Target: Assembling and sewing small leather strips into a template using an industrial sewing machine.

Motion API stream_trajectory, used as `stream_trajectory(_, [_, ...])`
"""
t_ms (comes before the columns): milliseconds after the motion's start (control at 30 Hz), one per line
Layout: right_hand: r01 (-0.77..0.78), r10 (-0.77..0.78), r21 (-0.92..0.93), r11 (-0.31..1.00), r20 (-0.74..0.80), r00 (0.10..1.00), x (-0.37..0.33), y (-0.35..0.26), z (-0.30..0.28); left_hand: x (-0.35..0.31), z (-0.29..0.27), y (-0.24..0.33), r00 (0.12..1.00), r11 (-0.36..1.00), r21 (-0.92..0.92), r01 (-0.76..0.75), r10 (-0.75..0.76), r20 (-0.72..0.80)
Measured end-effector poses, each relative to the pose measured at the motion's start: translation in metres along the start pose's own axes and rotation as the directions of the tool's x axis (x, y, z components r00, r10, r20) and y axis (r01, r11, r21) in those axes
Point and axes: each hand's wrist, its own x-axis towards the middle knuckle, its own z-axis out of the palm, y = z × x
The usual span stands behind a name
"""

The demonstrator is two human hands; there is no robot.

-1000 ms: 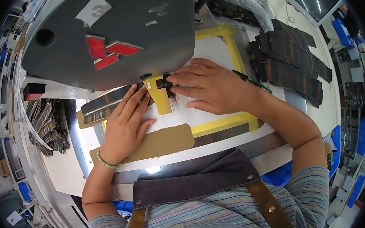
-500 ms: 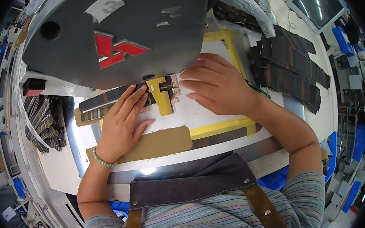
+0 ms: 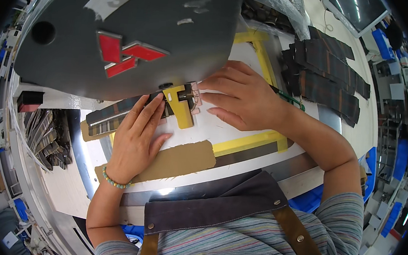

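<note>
Plaid cloth strip (image 3: pixel 111 114), dark, a pale line along its length: lies slantwise on the white board (image 3: pixel 207 130), inner end beside the yellow bracket (image 3: pixel 182 112) under the dark machine head (image 3: pixel 139 36). Left hand (image 3: pixel 138 139) lies over the strip, fingers extended and close together, tips next to the bracket, thumb off to the side; nothing gripped.

Right hand (image 3: pixel 249 100) on the bracket's other side, palm down, fingers loosely spread toward it, holding nothing that shows. The machine's edge crowds its fingertips, so contact there is hard to call.

Progress, as judged: strip in place at the bracket, not yet clear of the machine. Any stitching is hidden; cannot tell how much of it is done or left.

Farther out: brown patch (image 3: pixel 182 160) and yellow tape (image 3: pixel 246 143) on the near side of the board. More plaid strips (image 3: pixel 331 92) stacked at right, a jumbled cloth pile (image 3: pixel 47 134) at left; which of these are worked, cannot tell. Green-handled tool (image 3: pixel 293 101) beyond the right wrist.
</note>
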Motion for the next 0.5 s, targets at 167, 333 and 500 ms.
stream_trajectory(167, [0.009, -0.011, 0.036, 0.999, 0.074, 0.997, 0.000, -0.001, 0.011, 0.001, -0.002, 0.001, 1.000, 0.999, -0.032, 0.015, -0.015, -0.002])
stream_trajectory(333, [0.003, -0.006, 0.033, 0.999, 0.090, 0.996, 0.000, -0.002, 0.011, -0.001, -0.001, 0.001, 1.000, 1.000, -0.009, 0.005, -0.005, 0.001])
stream_trajectory(500, [0.005, -0.009, 0.046, 0.999, 0.084, 0.996, 0.001, -0.001, 0.009, 0.001, -0.002, 0.001, 1.000, 1.000, -0.004, 0.000, 0.000, -0.002])
